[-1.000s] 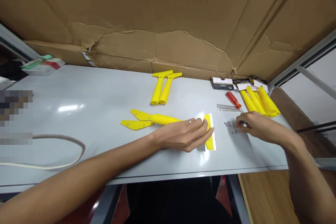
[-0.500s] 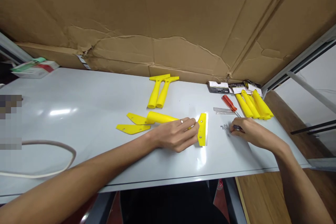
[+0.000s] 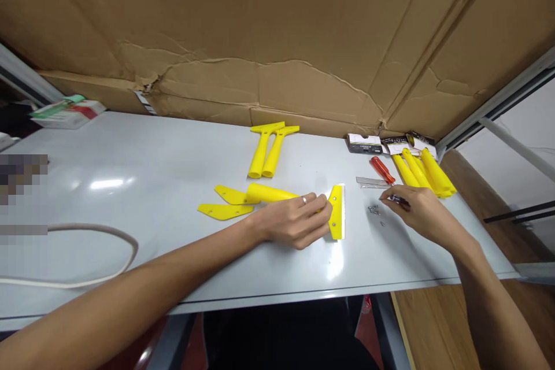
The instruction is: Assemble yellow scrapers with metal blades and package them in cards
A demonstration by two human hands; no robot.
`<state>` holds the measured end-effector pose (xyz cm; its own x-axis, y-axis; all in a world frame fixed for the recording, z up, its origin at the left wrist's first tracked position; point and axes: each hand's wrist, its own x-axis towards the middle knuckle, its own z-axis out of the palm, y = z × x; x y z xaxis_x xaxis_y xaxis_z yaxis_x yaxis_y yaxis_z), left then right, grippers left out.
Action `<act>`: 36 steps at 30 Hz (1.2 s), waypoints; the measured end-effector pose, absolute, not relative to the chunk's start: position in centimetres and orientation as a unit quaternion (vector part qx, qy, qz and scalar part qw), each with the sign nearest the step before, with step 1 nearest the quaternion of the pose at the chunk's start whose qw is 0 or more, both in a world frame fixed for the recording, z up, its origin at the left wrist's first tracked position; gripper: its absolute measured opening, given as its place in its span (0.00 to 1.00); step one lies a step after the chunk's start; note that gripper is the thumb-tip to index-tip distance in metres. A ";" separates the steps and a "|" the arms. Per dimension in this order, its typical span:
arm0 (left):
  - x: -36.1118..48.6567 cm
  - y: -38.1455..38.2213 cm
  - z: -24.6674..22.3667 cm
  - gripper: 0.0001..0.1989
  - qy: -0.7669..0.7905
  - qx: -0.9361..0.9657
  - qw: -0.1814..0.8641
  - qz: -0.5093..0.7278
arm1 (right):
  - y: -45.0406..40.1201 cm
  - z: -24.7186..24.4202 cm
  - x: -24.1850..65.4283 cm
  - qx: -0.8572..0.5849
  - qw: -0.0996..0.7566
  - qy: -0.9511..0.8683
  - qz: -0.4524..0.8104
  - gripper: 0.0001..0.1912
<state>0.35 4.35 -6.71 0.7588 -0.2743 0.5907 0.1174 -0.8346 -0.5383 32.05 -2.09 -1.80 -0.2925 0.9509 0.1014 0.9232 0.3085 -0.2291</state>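
Observation:
My left hand (image 3: 295,221) is wrapped round the neck of a yellow scraper (image 3: 271,192) lying on the table, its blade edge facing right. Two screws or holes show on the scraper's yellow head. My right hand (image 3: 411,208) is closed on a small dark tool (image 3: 399,201), partly hidden by the fingers. Just left of that hand lie several small screws (image 3: 373,209). Beyond it are a red-handled screwdriver (image 3: 382,169) and thin metal blades (image 3: 372,182). Two flat yellow plates (image 3: 225,211) lie left of the scraper.
Two yellow handles (image 3: 260,153) lie at the back middle of the table (image 3: 165,167). More yellow handles (image 3: 427,172) and black-and-white packets (image 3: 364,143) are at the back right. A cable (image 3: 99,228) curves at the left, below a box (image 3: 69,113). Cardboard (image 3: 277,29) stands behind.
My right hand has lifted slightly up and away from the screws, with the dark tool still in it. My left hand keeps its hold on the scraper. The whole view has shifted slightly.

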 end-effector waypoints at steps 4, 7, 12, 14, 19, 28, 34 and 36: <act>0.4 4.2 -6.5 0.13 0.046 -0.889 0.304 -0.339 | -1.4 -0.5 28.4 -0.462 0.220 -0.854 0.092 0.04; 0.5 4.0 -6.4 0.12 0.050 -0.885 0.315 -0.340 | -0.5 -0.6 25.7 -0.395 0.249 -0.880 0.084 0.06; 0.3 4.1 -6.5 0.11 0.052 -0.877 0.327 -0.349 | 0.4 -2.2 23.9 -0.387 0.240 -0.890 0.031 0.07; 0.3 4.2 -6.5 0.11 0.048 -0.875 0.321 -0.359 | 0.4 -2.8 23.7 -0.376 0.251 -0.892 -0.020 0.07; 0.1 4.4 -6.7 0.09 0.040 -0.873 0.320 -0.367 | 0.6 -3.6 23.6 -0.346 0.253 -0.898 -0.098 0.09; 0.3 4.2 -6.4 0.06 -0.031 -0.922 0.087 -0.377 | 0.9 -3.7 24.2 -0.363 0.334 -0.863 0.107 0.06; -0.2 4.8 -7.3 0.05 -0.050 -0.909 0.078 -0.406 | 0.8 -3.5 23.0 -0.335 0.370 -0.854 0.148 0.07; -0.2 4.9 -7.8 0.04 -0.073 -0.899 0.153 -0.403 | 0.7 -3.3 22.6 -0.338 0.378 -0.845 0.169 0.06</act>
